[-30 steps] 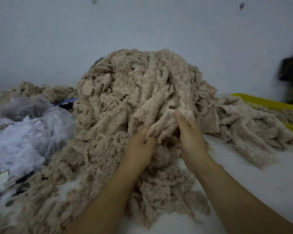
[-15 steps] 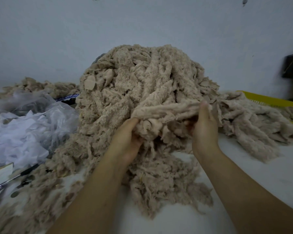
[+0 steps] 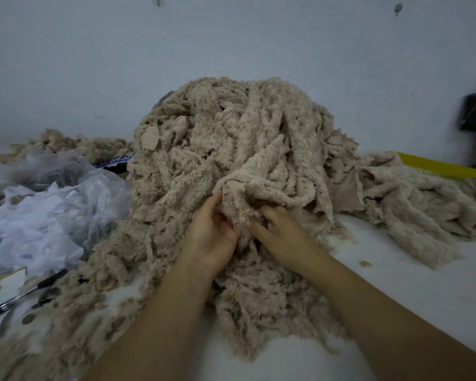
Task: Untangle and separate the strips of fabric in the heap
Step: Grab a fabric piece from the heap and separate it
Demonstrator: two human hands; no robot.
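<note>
A tall heap of tangled beige fluffy fabric strips (image 3: pixel 231 138) fills the middle of the white table (image 3: pixel 423 298). Both hands are at its front face, close together. My left hand (image 3: pixel 213 237) has its palm turned right and its fingers run up against a folded strip (image 3: pixel 261 182), gripping the clump under it. My right hand (image 3: pixel 282 229) curls its fingers into the same clump from the right. Loose strips spill from the heap toward me between my forearms. The fingertips of both hands are partly buried in fabric.
A flatter pile of beige strips (image 3: pixel 412 204) lies at the right, against a yellow basket (image 3: pixel 437 166). Clear plastic bags with white fabric (image 3: pixel 39 221) sit at the left, with a black pen-like tool (image 3: pixel 25 292) in front. More beige scraps (image 3: pixel 74 144) lie at the back left.
The hands had been spread apart, stretching a strip sideways. Now they have come back together low on the heap's front, and the strip has folded down over them.
</note>
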